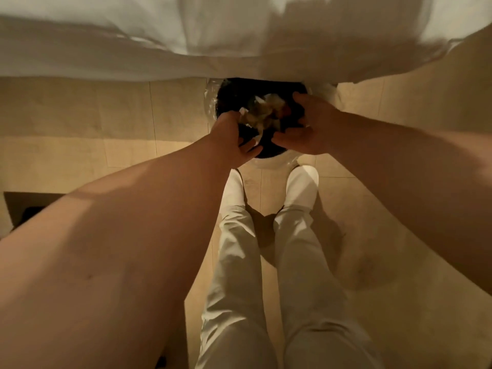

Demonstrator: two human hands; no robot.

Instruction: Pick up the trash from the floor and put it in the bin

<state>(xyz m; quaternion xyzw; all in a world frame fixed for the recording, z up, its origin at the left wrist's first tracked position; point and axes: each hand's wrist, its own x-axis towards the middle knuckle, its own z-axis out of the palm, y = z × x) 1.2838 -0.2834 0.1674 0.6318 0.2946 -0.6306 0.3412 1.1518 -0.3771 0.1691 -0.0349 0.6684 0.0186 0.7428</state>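
Trash (263,113) sits bunched over the bin (269,159) at upper centre of the frame, between both hands. Left hand (234,139) grips its near edge; right hand (311,123) curls open beside it.

No readable text anywhere in this view: no label, brand, number or sign can be made out. The crumpled trash (266,113) over the bin (213,99) shows only blurred patches of colour, too soft and dim to tell whether any of it is print.
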